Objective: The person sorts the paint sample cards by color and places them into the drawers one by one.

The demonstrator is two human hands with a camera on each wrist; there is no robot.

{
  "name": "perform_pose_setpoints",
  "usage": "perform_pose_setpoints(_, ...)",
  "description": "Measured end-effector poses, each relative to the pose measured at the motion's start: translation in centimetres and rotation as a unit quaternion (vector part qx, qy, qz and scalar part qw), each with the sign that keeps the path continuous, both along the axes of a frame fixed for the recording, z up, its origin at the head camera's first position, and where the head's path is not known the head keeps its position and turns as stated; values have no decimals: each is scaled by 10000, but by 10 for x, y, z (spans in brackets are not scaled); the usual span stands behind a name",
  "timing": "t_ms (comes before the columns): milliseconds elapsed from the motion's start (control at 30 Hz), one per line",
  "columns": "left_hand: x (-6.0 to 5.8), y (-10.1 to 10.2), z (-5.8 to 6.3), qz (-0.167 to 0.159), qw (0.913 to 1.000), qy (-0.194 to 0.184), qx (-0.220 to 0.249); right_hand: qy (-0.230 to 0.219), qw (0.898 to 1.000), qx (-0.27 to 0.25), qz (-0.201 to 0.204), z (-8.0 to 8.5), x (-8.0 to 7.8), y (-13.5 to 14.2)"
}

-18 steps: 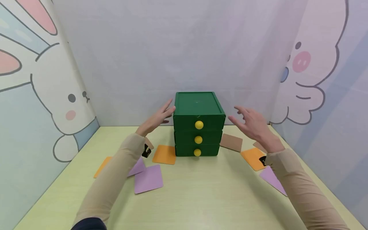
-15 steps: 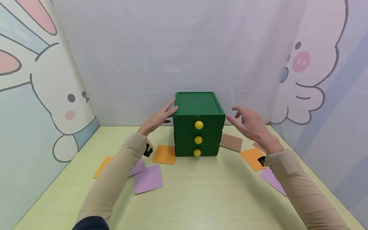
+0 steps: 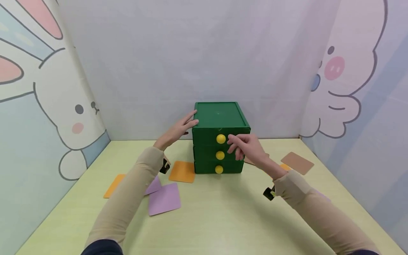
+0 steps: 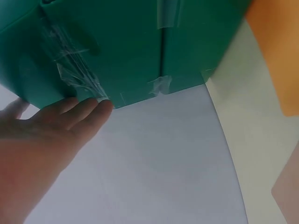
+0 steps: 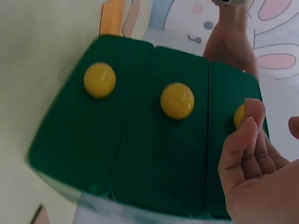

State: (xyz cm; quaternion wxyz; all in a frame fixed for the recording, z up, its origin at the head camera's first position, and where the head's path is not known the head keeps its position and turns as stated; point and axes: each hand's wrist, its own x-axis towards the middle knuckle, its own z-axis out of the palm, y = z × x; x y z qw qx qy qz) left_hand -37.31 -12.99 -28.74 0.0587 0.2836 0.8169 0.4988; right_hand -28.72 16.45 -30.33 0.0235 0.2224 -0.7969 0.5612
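Observation:
A green three-drawer cabinet (image 3: 220, 115) stands against the back wall, its drawers all closed, each with a round yellow knob. My left hand (image 3: 176, 132) rests its fairly straight fingers against the cabinet's upper left side; clear tape shows along that side in the left wrist view. Just right of the top knob (image 3: 221, 139) is my right hand (image 3: 250, 147), its fingers bent and holding nothing. Seen from the right wrist, the fingers (image 5: 245, 144) partly cover that knob, and the thumb stays apart from them. Whether a fingertip touches the knob, I cannot tell.
Left of the cabinet lie orange cards (image 3: 182, 171) and purple cards (image 3: 164, 199). To its right are brown cards (image 3: 297, 163), with orange and purple ones partly under my right arm. Printed cartoon walls (image 3: 79, 134) close in both sides.
My right hand has moved left from beside the cabinet to in front of its top drawer, fingers bending more. My left hand has come in against the cabinet's side. The cabinet stays put.

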Motion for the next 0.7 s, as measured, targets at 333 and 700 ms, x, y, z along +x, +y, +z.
perform_pose_setpoints(333, -1, 3, -4, 32, 10000, 70, -36, -1870, 9779, -923, -125, -14, -6, -33)
perform_pose_setpoints(700, -1, 1, -2, 129, 9995, 222, -164, -1777, 9779, -1055, -329, -11, -6, -40)
